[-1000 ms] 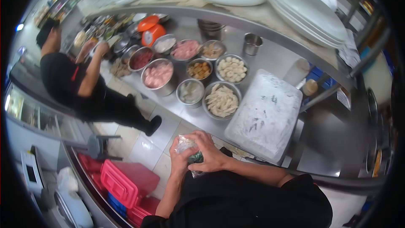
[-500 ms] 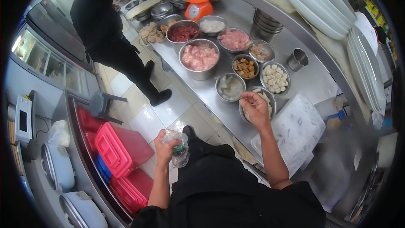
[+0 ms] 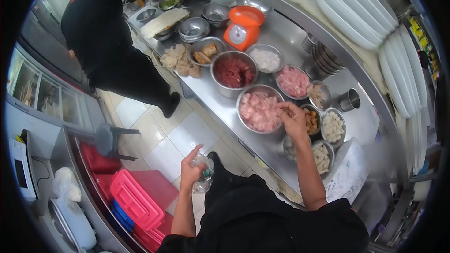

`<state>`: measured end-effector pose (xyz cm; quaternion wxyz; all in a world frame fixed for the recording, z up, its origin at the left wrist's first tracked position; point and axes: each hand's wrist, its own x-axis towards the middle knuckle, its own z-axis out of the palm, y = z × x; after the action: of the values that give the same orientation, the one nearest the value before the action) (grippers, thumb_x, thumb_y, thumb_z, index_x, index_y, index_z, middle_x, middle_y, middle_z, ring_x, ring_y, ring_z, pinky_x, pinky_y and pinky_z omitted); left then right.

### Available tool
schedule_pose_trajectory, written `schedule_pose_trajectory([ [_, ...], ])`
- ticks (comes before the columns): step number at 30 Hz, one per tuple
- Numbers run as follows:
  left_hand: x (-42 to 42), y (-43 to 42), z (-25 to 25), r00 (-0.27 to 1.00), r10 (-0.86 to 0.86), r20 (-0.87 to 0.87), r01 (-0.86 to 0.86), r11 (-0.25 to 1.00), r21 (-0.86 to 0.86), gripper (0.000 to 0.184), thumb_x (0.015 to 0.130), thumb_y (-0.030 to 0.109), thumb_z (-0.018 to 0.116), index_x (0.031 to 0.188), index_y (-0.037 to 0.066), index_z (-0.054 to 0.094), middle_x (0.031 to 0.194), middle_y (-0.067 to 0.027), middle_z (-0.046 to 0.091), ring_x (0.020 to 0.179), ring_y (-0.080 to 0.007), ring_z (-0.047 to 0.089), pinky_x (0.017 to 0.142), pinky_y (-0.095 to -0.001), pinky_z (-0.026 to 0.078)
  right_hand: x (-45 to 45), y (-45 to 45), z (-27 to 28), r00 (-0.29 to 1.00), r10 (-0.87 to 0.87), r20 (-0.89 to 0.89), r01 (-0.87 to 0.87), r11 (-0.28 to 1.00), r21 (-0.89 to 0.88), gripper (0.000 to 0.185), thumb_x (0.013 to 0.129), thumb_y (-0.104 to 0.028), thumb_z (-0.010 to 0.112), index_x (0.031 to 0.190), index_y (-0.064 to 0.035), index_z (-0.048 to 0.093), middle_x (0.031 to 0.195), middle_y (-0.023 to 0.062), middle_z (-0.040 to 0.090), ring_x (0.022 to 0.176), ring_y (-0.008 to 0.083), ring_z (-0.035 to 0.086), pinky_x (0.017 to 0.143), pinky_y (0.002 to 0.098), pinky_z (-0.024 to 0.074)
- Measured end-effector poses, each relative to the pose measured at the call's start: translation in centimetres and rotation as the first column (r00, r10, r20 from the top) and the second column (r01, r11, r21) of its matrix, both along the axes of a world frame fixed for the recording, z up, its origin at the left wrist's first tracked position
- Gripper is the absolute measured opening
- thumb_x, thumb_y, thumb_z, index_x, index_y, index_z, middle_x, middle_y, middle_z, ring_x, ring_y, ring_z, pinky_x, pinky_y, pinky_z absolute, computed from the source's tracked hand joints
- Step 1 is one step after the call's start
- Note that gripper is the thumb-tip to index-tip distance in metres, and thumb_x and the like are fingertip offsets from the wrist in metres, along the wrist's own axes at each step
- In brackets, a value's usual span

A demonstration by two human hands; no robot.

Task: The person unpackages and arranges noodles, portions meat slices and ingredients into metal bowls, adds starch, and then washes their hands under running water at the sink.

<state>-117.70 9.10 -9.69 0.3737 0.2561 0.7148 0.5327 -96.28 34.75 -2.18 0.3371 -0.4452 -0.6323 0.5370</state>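
Note:
My left hand (image 3: 190, 172) is closed around a crumpled clear plastic bag (image 3: 205, 182) with something green in it, held low above the floor. Its index finger sticks out. At the right rim of a steel bowl of pale pink meat (image 3: 258, 110) is my right hand (image 3: 295, 122), fingertips pinched together; what they hold, if anything, I cannot make out. Under and beside that wrist are a bowl of browned chunks (image 3: 312, 121), a bowl of whitish balls (image 3: 333, 126), a bowl of pale strips (image 3: 321, 157) and a partly hidden bowl (image 3: 289, 149).
Farther along the steel counter stand dark red meat (image 3: 233, 72), an orange scale (image 3: 243, 33) and stacked bowls (image 3: 193, 28). Another person (image 3: 101, 33) works at the far end. White plates (image 3: 361, 11) fill the shelf at right. Red bins (image 3: 140, 197) stand at left.
My right hand has moved from the bowl of pale strips to the bowl of pale pink meat. My left hand still grips the bag, index finger now extended. The view has shifted.

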Motion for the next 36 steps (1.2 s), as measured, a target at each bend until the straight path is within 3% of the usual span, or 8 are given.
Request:
schedule_pose_trajectory([
  [9,-11.0,1.2,-3.0,0.999,-0.007,0.052,0.010,0.998,-0.066,0.021,0.055,-0.001,0.060,0.076,0.003,0.059,0.066,-0.0014,0.057,0.063,-0.0108,0.052,0.061,-0.0243,0.043,-13.5,3.0,-2.2,0.994,0.106,-0.012,-0.106,0.994,-0.006,0.009,0.079,-0.008,0.062,0.084,-0.0011,0.063,0.074,0.0006,0.062,0.071,0.0059,0.056,0.064,0.0203,0.0440],
  [12,-12.8,2.5,-3.2,0.995,-0.028,0.098,0.034,0.998,-0.057,0.012,0.063,0.001,0.065,0.074,0.003,0.059,0.066,-0.0010,0.057,0.063,-0.0096,0.053,0.060,-0.0235,0.043,-20.5,8.3,-0.7,0.944,0.218,0.246,-0.284,0.919,0.274,0.022,0.078,-0.024,0.062,0.084,-0.0028,0.064,0.077,0.0095,0.064,0.072,0.0184,0.061,0.067,0.0290,0.0466],
  [14,-13.4,4.3,-1.5,0.993,-0.034,0.116,0.043,0.996,-0.072,0.012,0.073,0.008,0.070,0.073,0.002,0.059,0.067,-0.0013,0.057,0.064,-0.0092,0.052,0.061,-0.0234,0.043,-26.5,12.4,1.2,0.873,0.137,0.468,-0.287,0.921,0.265,0.038,0.078,-0.041,0.057,0.089,-0.0053,0.065,0.086,0.0149,0.064,0.083,0.0280,0.062,0.073,0.0366,0.0464],
  [18,-13.1,5.5,0.9,0.992,-0.026,0.125,0.041,0.992,-0.119,0.015,0.074,0.011,0.071,0.071,0.002,0.060,0.067,-0.0009,0.058,0.064,-0.0081,0.052,0.060,-0.0231,0.043,-37.2,20.6,0.2,0.687,0.019,0.727,-0.157,0.980,0.122,0.050,0.074,-0.048,0.062,0.101,-0.0058,0.063,0.100,0.0162,0.062,0.096,0.0280,0.060,0.080,0.0366,0.0472],
  [26,-13.5,3.2,1.3,0.957,0.224,0.187,-0.196,0.968,-0.155,0.014,0.077,0.012,0.068,0.072,0.002,0.060,0.065,0.0008,0.057,0.062,-0.0067,0.049,0.059,-0.0212,0.039,-41.1,24.3,-4.0,0.687,-0.012,0.727,-0.052,0.996,0.066,0.041,0.073,-0.030,0.063,0.106,-0.0048,0.061,0.113,0.0172,0.057,0.105,0.0283,0.055,0.084,0.0370,0.0474],
  [29,-14.7,3.1,1.1,0.946,0.260,0.193,-0.235,0.962,-0.142,0.014,0.078,0.014,0.067,0.073,0.002,0.061,0.066,0.0009,0.057,0.063,-0.0071,0.049,0.060,-0.0216,0.039,-40.9,24.4,-2.8,0.685,-0.053,0.727,-0.106,0.980,0.171,0.035,0.073,-0.025,0.060,0.098,-0.0001,0.063,0.102,0.0176,0.062,0.095,0.0277,0.061,0.082,0.0366,0.0487],
  [31,-15.6,3.8,1.5,0.967,0.225,0.119,-0.211,0.970,-0.120,0.014,0.078,0.014,0.067,0.074,0.002,0.061,0.067,0.0010,0.057,0.063,-0.0075,0.050,0.061,-0.0219,0.040,-40.4,24.9,-1.3,0.718,0.166,0.676,-0.168,0.984,-0.064,0.023,0.073,-0.018,0.058,0.088,-0.0016,0.065,0.083,0.0123,0.067,0.078,0.0210,0.066,0.070,0.0326,0.0538],
  [36,-16.8,6.6,2.7,0.984,0.139,0.112,-0.133,0.990,-0.055,0.017,0.081,0.018,0.064,0.075,0.002,0.062,0.068,0.0005,0.058,0.065,-0.0077,0.050,0.062,-0.0223,0.040,-40.4,25.5,-1.9,0.893,0.059,0.446,0.012,0.988,-0.155,0.017,0.073,-0.012,0.054,0.071,0.0012,0.064,0.064,0.0150,0.064,0.057,0.0195,0.065,0.052,0.0297,0.0541],
])
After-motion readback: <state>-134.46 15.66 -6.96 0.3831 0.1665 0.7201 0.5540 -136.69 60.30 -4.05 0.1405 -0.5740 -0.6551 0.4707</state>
